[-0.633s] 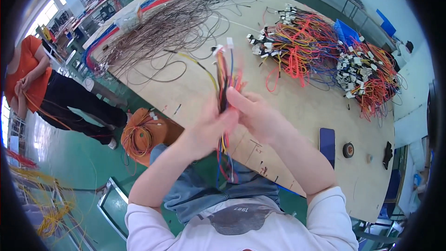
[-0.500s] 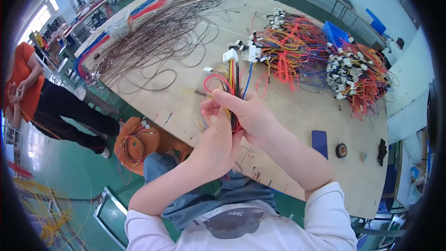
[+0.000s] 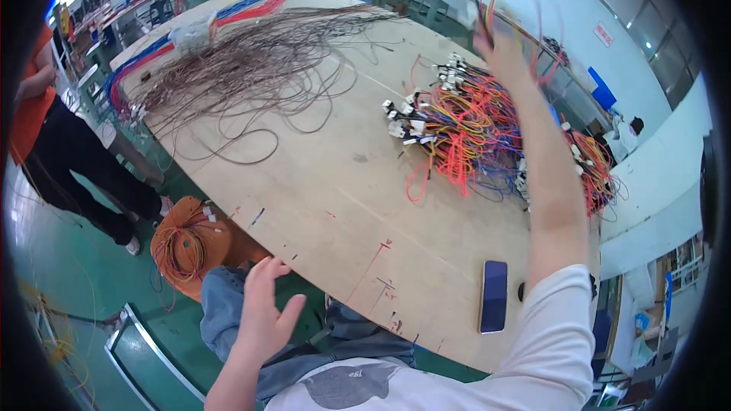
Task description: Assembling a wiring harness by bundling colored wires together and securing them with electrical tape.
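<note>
My right hand (image 3: 496, 44) is raised at the far side of the table, its arm stretched out over the piles of wire. Its fingers are closed around a wire harness (image 3: 487, 11), whose red, yellow and dark wires loop in the air, smeared by motion. Below the arm lies a large pile of wire harnesses (image 3: 464, 141) with white and black connectors. A second pile (image 3: 590, 156) is partly hidden behind the forearm. Empty, my left hand (image 3: 266, 303) hovers by the table's near edge with fingers apart, close to my knee.
Long brown wires (image 3: 251, 68) spread over the table's left part. A phone (image 3: 493, 297) lies near the front right. An orange stool (image 3: 217, 240) with a coil of wires (image 3: 185, 251) stands left of the table. A person in orange (image 3: 38, 99) stands further left.
My hands have parted. The right has swung up and away to the far right with the wire harness. The left has let go and dropped back toward the table's near edge, fingers spread.
</note>
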`<act>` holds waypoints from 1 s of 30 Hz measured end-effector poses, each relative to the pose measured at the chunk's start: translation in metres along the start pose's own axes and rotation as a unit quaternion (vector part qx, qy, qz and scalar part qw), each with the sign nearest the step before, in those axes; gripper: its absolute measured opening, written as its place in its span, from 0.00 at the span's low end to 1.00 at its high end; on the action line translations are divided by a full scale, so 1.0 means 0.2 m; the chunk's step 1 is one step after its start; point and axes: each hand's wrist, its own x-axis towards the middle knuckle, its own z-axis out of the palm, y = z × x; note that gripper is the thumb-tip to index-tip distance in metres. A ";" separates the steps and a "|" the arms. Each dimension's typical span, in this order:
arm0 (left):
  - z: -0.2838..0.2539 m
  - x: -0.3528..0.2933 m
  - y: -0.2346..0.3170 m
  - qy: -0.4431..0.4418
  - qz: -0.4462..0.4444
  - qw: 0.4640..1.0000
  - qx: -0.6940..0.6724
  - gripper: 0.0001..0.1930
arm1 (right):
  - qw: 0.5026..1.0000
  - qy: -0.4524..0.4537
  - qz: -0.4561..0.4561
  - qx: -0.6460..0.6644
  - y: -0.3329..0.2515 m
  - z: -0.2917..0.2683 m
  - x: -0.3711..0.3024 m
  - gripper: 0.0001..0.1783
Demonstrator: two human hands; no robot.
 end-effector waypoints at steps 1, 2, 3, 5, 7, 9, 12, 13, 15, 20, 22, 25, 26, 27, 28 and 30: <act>-0.02 -0.07 -0.07 0.035 -0.043 0.998 0.007 0.30 | 0.993 -0.078 0.084 -0.025 -0.03 0.16 -0.15 0.23; -0.04 -0.12 -0.15 0.065 -0.079 0.995 0.011 0.29 | 0.968 -0.214 0.129 -0.010 0.00 0.28 -0.32 0.25; -0.07 -0.19 -0.24 0.104 -0.102 0.989 0.039 0.28 | 0.902 -0.393 0.176 0.029 -0.24 0.31 -0.38 0.31; -0.16 -0.31 -0.34 0.147 -0.175 0.973 0.034 0.28 | 0.873 -0.416 0.253 -0.036 -0.37 0.35 -0.45 0.38; -0.18 -0.39 -0.52 0.214 -0.181 0.957 0.080 0.22 | 0.912 -0.353 0.207 0.014 -0.54 0.33 -0.43 0.40; -0.21 -0.35 -0.72 0.279 -0.179 0.937 0.104 0.13 | 0.907 -0.375 0.190 0.020 -0.55 0.19 -0.37 0.35; -0.21 -0.33 -1.21 0.400 -0.243 0.878 0.101 0.06 | 0.911 -0.344 0.225 -0.034 -0.32 0.20 -0.53 0.29; -0.23 -0.32 -1.37 0.420 -0.262 0.859 0.128 0.07 | 0.912 -0.329 0.244 0.011 -0.31 0.25 -0.56 0.27; -0.31 -0.27 -1.59 0.432 -0.264 0.836 0.210 0.10 | 0.888 -0.371 0.268 0.047 -0.30 0.31 -0.54 0.26; -0.47 0.14 -1.77 0.238 -0.240 0.846 0.412 0.23 | 0.913 -0.350 0.210 0.000 -0.09 0.34 -0.65 0.34; -0.46 0.20 -1.90 0.172 -0.308 0.849 0.394 0.24 | 0.895 -0.387 0.218 0.049 -0.15 0.28 -0.60 0.35; -0.43 0.23 -2.02 0.141 -0.356 0.845 0.372 0.22 | 0.885 -0.419 0.188 0.076 -0.30 0.14 -0.49 0.41; -0.43 0.27 -1.96 0.095 -0.392 0.822 0.401 0.19 | 0.901 -0.407 0.147 0.027 -0.33 0.08 -0.50 0.44; -0.46 0.27 -1.89 0.053 -0.433 0.789 0.433 0.18 | 0.896 -0.408 0.172 0.021 -0.48 0.01 -0.47 0.47; -0.47 0.25 -1.87 0.047 -0.409 0.783 0.466 0.13 | 0.916 -0.370 0.155 0.020 -0.52 -0.03 -0.49 0.46; -0.54 0.20 -1.86 0.017 -0.414 0.799 0.435 0.12 | 0.941 -0.298 0.145 0.072 -0.57 -0.12 -0.56 0.42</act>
